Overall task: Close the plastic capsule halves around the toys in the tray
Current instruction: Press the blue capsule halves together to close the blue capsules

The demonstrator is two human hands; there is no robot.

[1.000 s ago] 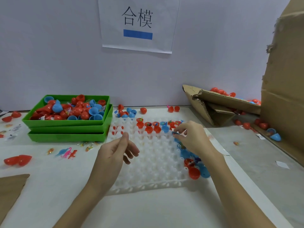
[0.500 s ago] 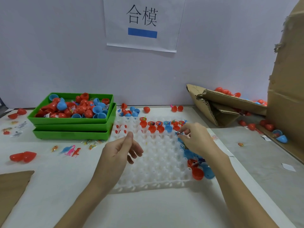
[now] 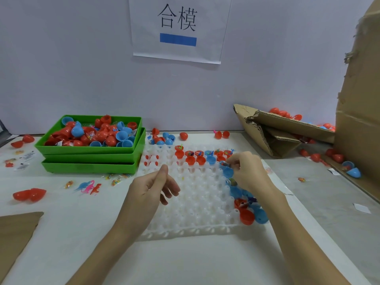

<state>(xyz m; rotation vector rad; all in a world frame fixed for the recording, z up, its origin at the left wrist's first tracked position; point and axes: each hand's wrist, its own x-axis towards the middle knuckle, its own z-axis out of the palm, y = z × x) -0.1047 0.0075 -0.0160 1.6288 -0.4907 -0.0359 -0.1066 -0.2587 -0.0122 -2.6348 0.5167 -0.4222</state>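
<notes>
On the tray's right side: right hand point(image 3: 249, 173) pinches a small toy over a blue capsule half point(image 3: 223, 164).
Left hand point(image 3: 150, 189): hovers above the white tray point(image 3: 191, 204), fingers loosely curled, holding nothing.
Capsule halves point(image 3: 195, 158): red and blue, filling the tray's far rows and right column.
Green bins point(image 3: 90, 153): stacked left of the tray.

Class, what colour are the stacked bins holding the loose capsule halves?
Green; the stacked bins show clearly at left in the head view.

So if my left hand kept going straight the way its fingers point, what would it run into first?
Probably the white tray itself: the left hand hovers over its empty left cells, pointing up-table toward the red capsule halves. Its height is unclear.
</notes>
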